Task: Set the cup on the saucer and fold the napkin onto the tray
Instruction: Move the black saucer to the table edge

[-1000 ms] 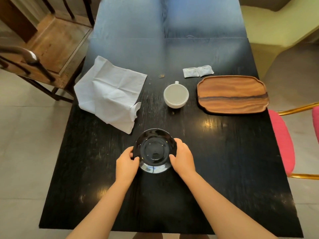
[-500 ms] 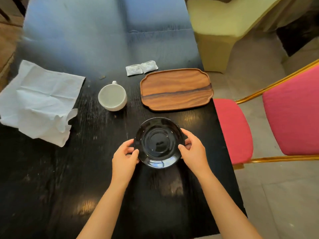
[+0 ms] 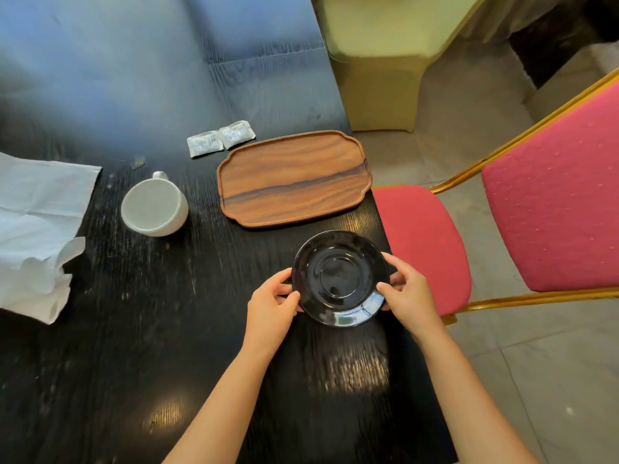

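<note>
A glossy black saucer (image 3: 340, 277) is held at both sides, just in front of the wooden tray (image 3: 294, 177) near the table's right edge. My left hand (image 3: 271, 308) grips its left rim and my right hand (image 3: 410, 296) grips its right rim. A white cup (image 3: 154, 204) stands upright and empty to the left of the tray, handle pointing away. A crumpled white napkin (image 3: 37, 222) lies spread open at the far left, partly cut off by the frame.
Two small white sachets (image 3: 219, 139) lie behind the tray. The black table (image 3: 134, 329) ends just right of the saucer. A red chair with a gold frame (image 3: 542, 202) stands beside it, and a yellow-covered chair (image 3: 385, 55) farther back.
Both hands have carried the saucer to the right and forward, toward the tray. My view has swung right, so the napkin and cup now sit farther left.
</note>
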